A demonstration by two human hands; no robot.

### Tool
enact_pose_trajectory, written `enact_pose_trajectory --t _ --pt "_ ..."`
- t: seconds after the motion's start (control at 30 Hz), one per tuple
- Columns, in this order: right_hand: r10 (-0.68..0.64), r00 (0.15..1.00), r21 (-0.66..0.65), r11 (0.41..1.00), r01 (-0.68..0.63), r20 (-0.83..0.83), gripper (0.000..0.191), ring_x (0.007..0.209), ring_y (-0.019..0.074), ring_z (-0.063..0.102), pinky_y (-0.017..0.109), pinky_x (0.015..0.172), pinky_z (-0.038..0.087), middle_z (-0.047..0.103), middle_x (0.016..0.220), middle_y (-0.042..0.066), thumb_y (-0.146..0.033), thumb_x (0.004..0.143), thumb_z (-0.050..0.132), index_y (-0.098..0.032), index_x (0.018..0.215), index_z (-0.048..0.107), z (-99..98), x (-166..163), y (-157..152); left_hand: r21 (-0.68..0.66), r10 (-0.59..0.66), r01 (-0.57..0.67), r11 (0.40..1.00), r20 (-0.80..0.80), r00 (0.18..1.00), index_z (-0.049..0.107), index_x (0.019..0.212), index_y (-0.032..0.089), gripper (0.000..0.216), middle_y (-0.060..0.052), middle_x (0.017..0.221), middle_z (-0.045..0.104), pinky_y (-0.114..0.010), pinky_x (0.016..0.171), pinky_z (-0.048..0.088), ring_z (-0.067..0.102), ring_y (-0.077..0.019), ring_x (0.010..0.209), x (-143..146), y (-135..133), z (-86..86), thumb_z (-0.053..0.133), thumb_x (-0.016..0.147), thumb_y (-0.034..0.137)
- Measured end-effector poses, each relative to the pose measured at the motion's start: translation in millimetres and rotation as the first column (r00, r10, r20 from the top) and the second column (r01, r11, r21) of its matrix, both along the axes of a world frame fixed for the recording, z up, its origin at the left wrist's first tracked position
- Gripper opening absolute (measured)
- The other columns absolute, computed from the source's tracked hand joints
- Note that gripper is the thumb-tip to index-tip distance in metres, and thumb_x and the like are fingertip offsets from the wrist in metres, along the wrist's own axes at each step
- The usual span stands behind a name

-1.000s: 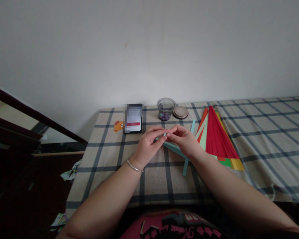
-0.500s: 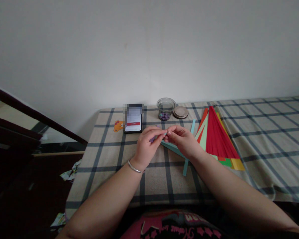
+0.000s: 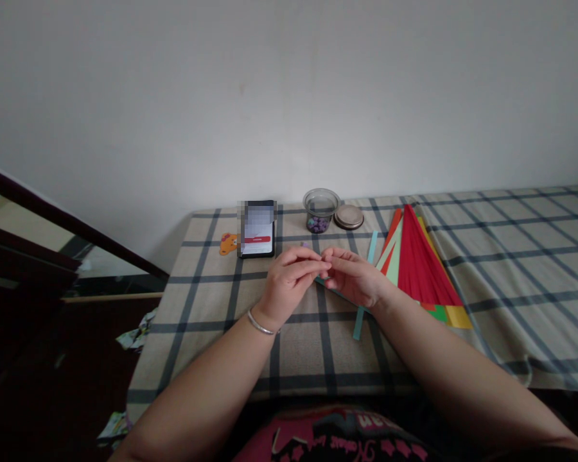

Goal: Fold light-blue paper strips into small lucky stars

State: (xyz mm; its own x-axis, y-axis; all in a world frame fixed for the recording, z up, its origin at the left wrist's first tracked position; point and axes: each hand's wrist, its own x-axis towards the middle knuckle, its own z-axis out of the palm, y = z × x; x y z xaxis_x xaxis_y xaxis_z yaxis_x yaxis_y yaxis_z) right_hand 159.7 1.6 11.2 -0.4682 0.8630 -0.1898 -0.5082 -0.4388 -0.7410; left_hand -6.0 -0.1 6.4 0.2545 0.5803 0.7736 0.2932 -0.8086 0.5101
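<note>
My left hand (image 3: 289, 282) and my right hand (image 3: 354, 277) meet over the middle of the checked tablecloth (image 3: 212, 301). Both pinch the same narrow teal paper strip (image 3: 325, 282), fingertips touching at its end; most of the strip is hidden under my right hand. A silver bangle (image 3: 260, 322) sits on my left wrist. A second teal strip (image 3: 366, 282) lies on the cloth below my right hand, running from near the fan of paper toward me. A fan of red, green, yellow and orange paper strips (image 3: 417, 266) lies just right of my right hand.
At the back of the table stand a phone (image 3: 257, 229) with a lit screen, a small orange bear figure (image 3: 228, 244), a clear jar (image 3: 320, 210) with purple bits inside and its round lid (image 3: 349, 217). The table's left edge drops to a dark floor with paper scraps (image 3: 137, 335).
Both hands have sunk slightly toward the cloth, and the fingers have shifted on the teal strip, my right fingers now pointing more to the left. Nothing else moved.
</note>
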Motion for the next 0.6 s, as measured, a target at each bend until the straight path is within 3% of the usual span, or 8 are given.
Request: enact_pose_trajectory --t 0.17,0.37,0.6 --pt "-0.061 0.998 0.044 0.997 0.060 0.034 0.028 0.051 0.0028 0.060 0.010 0.054 0.052 0.065 0.058 -0.005 -0.033 0.059 0.087 -0.016 0.068 0.067 -1.5 -2.2 2.2 -0.026 0.009 -0.009 1.000 -0.008 1.000 0.069 0.094 0.020 0.012 -0.004 0.094 0.068 -0.029 0.080 0.057 0.066 -0.0136 0.089 1.6 -0.4 1.3 0.064 0.084 0.015" --pt "-0.155 0.983 0.104 0.984 0.145 0.093 0.027 0.053 0.0043 0.058 0.016 0.055 0.050 0.066 0.062 -0.005 -0.032 0.057 0.087 -0.018 0.068 0.067 -1.1 -2.5 3.0 -0.174 0.027 -0.015 0.985 0.069 0.997 0.061 0.103 0.018 0.022 -0.006 0.099 0.067 -0.030 0.084 0.055 0.065 -0.0155 0.093 5.5 -1.3 -1.0 0.064 0.082 0.014" --pt "-0.245 0.959 0.204 0.955 0.214 0.145 0.032 0.053 0.0067 0.060 0.019 0.055 0.050 0.066 0.059 -0.004 -0.034 0.054 0.088 -0.018 0.067 0.063 -0.6 -3.1 3.8 -0.157 0.058 -0.062 0.986 -0.028 0.998 0.063 0.098 0.018 0.018 -0.004 0.091 0.066 -0.030 0.079 0.053 0.063 -0.0150 0.085 4.4 -0.6 0.7 0.062 0.081 0.012"
